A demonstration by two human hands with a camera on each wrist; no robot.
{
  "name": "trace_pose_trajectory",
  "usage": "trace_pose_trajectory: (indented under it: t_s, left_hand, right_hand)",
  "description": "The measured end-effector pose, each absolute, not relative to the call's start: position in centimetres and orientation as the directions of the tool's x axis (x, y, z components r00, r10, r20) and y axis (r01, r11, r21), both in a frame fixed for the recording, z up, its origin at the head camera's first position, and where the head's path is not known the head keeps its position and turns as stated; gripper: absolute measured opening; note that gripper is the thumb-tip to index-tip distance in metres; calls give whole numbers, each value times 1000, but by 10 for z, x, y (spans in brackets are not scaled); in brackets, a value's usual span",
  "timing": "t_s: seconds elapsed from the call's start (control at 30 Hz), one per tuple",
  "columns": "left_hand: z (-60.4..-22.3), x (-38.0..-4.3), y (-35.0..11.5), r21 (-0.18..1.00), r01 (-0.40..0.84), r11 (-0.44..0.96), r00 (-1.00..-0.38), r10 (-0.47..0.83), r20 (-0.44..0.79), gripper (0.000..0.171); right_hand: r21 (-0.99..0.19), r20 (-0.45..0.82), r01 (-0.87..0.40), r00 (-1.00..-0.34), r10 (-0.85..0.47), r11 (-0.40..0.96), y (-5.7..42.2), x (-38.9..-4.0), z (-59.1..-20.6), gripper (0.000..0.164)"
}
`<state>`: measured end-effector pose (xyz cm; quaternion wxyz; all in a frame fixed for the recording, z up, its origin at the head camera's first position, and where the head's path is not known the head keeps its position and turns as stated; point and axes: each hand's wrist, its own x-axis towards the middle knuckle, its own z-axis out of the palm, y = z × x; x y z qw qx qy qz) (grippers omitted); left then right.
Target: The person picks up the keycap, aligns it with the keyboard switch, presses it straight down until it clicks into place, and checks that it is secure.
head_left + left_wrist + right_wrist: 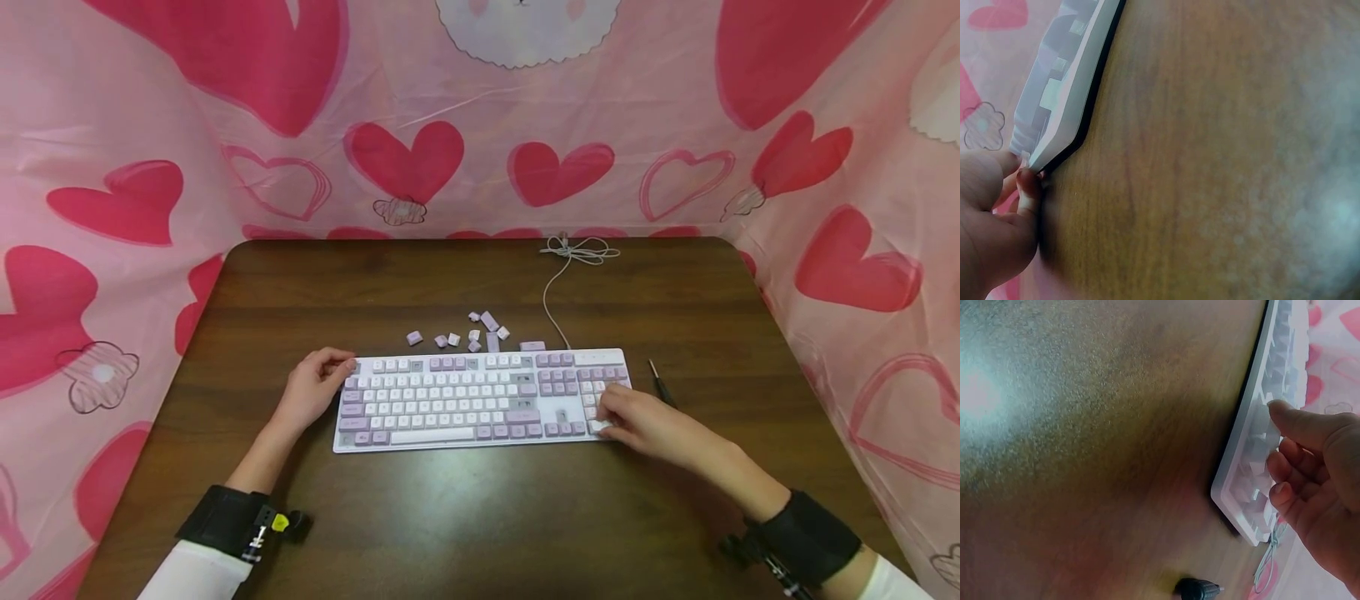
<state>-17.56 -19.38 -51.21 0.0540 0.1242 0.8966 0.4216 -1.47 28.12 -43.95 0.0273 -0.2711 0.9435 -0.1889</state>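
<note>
A white and lilac keyboard (450,417) lies on the table, with grey gaps showing among its keycaps. My left hand (311,387) holds the keyboard's far left corner, thumb at its edge; in the left wrist view the fingers of that hand (997,212) meet at the corner. Over the number pad, my right hand (637,419) has its thumb and fingers on a keycap near the front right corner. The right wrist view shows thumb and curled fingertips of the right hand (1316,462) at opposite ends of a pale keycap (1261,434).
Several loose keycaps (490,321) lie behind the keyboard, one lilac keycap (532,345) near its back edge. A white cable (551,304) runs back to a tied bundle. A slim black-handled tool (662,387) with a metal shaft lies right of the keyboard. Heart-patterned cloth (480,175) surrounds the table.
</note>
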Motion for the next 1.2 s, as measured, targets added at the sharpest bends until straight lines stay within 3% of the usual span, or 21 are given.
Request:
trace_pose_trajectory:
  t_s: [0.47,0.77,1.0,1.2]
  left_hand:
    - [-512,-176,-195,767,180,616,-964,265,13,32]
    - [-511,-176,-195,772,168,613,-962,273,-7,35]
    - [-512,-177,-194,773,164,613,-961,277,-15,36]
    - [-513,-177,-195,772,166,614,-961,278,-14,36]
  right_hand:
    - [-303,46,-519,-846,-532,799,272,-11,-436,20]
    - [-383,32,-510,-841,-541,770,278,-17,-435,21]
    - [-255,50,-548,-830,-555,796,267,-13,-432,23]
    - [-163,-66,-483,-865,-498,860,255,-13,-429,20]
